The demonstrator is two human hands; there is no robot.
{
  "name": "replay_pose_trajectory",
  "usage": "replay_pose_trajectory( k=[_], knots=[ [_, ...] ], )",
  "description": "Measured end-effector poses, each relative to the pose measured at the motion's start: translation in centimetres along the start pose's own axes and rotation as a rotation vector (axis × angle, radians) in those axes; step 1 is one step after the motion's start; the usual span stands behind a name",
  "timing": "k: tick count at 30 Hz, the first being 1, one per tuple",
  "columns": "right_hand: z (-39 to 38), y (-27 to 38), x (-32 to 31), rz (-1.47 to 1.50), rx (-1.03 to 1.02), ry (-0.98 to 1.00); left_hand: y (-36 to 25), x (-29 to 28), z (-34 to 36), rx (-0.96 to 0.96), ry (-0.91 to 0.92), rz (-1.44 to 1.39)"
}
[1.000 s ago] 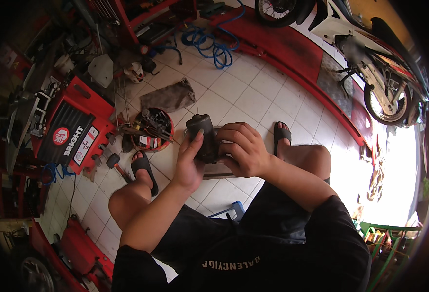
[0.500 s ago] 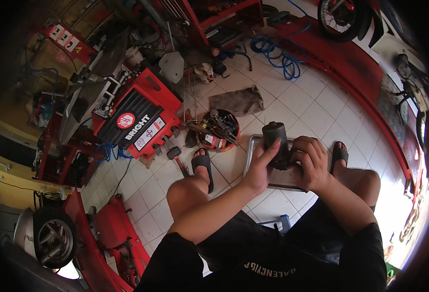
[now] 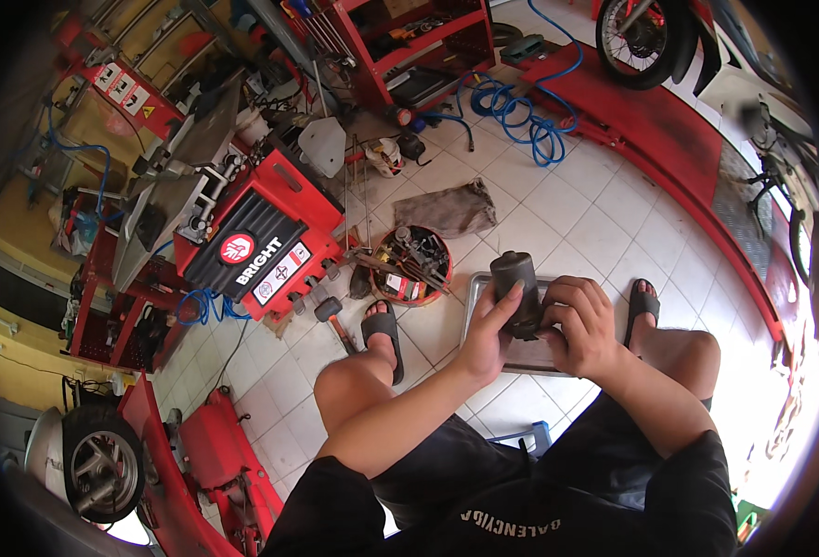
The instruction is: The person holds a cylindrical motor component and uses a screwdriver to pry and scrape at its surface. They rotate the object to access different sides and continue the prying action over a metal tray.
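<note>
A dark, dull cylindrical part (image 3: 512, 270) with a rounded upper end is held between my knees, above the tray. My left hand (image 3: 487, 345) wraps around its left side, thumb laid along the body. On the other side my right hand (image 3: 580, 325) has its fingers curled in against the part's lower end, which is partly hidden by the fingers. Beneath both hands a shallow metal tray (image 3: 470, 311) rests on the floor. What lies in the tray is mostly covered by my hands.
A round red tub of tools (image 3: 447, 290) stands beyond my left foot, with a hammer (image 3: 335, 320) beside it. Farther off are a grey cloth (image 3: 444, 210) and coiled blue hose (image 3: 530, 121). A red machine (image 3: 266, 237) is at left, a red lift ramp (image 3: 651, 130) at right.
The cylindrical part and both hands sit slightly lower in the picture and a little to the left. The view has also shifted, showing more of the far shelves. Both hands keep hold.
</note>
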State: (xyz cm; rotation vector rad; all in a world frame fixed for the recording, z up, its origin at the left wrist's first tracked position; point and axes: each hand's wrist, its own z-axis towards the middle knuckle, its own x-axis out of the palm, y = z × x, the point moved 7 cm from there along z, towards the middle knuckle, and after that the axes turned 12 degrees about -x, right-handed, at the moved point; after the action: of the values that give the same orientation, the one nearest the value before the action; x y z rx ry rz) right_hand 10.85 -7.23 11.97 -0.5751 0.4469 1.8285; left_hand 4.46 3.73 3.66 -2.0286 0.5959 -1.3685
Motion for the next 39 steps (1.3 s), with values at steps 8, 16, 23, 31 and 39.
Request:
replay_pose_trajectory(
  k=[8,16,23,31,39],
  knots=[
    [0.0,0.0,-0.1,0.012,0.011,0.009,0.1,-0.2,0.1,-0.012,0.009,0.005],
    [0.0,-0.1,0.0,-0.009,0.032,0.021,-0.2,0.0,0.1,-0.041,-0.065,-0.142],
    [0.6,-0.2,-0.1,0.034,0.058,0.01,-0.2,-0.3,0.4,-0.036,-0.029,-0.135],
    [0.4,-0.4,-0.3,0.042,0.064,0.011,0.0,-0.3,0.6,-0.055,0.005,-0.119],
    [0.4,0.1,-0.6,0.013,0.029,0.013,0.1,-0.2,0.5,-0.072,0.02,-0.117]
  ],
)
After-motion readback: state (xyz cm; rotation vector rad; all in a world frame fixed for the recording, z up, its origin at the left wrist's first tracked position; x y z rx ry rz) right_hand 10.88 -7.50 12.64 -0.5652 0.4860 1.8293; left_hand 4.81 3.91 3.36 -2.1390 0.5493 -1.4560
